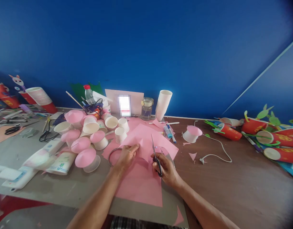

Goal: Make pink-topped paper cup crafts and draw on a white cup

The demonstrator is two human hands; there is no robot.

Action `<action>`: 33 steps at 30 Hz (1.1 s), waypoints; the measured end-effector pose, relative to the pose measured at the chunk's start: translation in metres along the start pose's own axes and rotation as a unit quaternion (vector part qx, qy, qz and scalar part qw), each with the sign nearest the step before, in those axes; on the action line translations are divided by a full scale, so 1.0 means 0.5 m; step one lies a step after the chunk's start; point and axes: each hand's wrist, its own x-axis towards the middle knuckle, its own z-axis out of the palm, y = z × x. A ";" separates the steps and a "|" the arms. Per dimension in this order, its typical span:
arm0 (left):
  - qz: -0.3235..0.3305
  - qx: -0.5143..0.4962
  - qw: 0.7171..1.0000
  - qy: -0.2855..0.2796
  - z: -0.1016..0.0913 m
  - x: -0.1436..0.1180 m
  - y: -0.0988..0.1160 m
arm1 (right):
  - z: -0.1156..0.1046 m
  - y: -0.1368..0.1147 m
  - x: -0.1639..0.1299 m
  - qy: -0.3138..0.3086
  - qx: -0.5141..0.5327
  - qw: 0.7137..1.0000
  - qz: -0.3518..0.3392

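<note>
My left hand [127, 156] pinches a sheet of pink paper [147, 136] between thumb and fingers, holding it above the table. In my right hand [167, 170] is a pair of scissors [156, 160] with black handles, its blades pointing up and away beside the paper. Below both hands lies another pink sheet [141, 187] on the grey mat. A roll of tape [112, 156] sits by my left wrist, partly hidden. To the left stand several white paper cups, some topped with pink paper cones [85, 158].
A stack of white cups [163, 103], a glass jar [146, 108] and a lit screen [125, 105] stand near the blue wall. Markers [170, 132] and a white cable [224, 148] lie right of the paper. Red cups [280, 156] with green leaves line the right side.
</note>
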 end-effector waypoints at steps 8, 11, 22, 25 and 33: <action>0.012 0.053 0.998 -0.031 0.006 -0.009 0.007 | -0.001 -0.005 0.001 -0.005 -0.012 1.000 -0.013; 0.017 0.048 0.998 -0.031 0.006 -0.007 0.001 | -0.001 -0.004 0.002 -0.005 -0.004 1.000 -0.008; 0.009 0.047 0.998 -0.030 0.004 -0.005 -0.001 | -0.003 0.002 0.002 -0.006 -0.001 1.000 -0.016; 0.013 0.051 0.998 -0.030 0.003 -0.007 0.001 | -0.003 0.008 0.002 -0.006 0.001 1.000 -0.011; 0.015 0.054 0.998 -0.033 0.003 -0.010 0.007 | -0.005 0.016 0.001 -0.006 -0.013 1.000 -0.018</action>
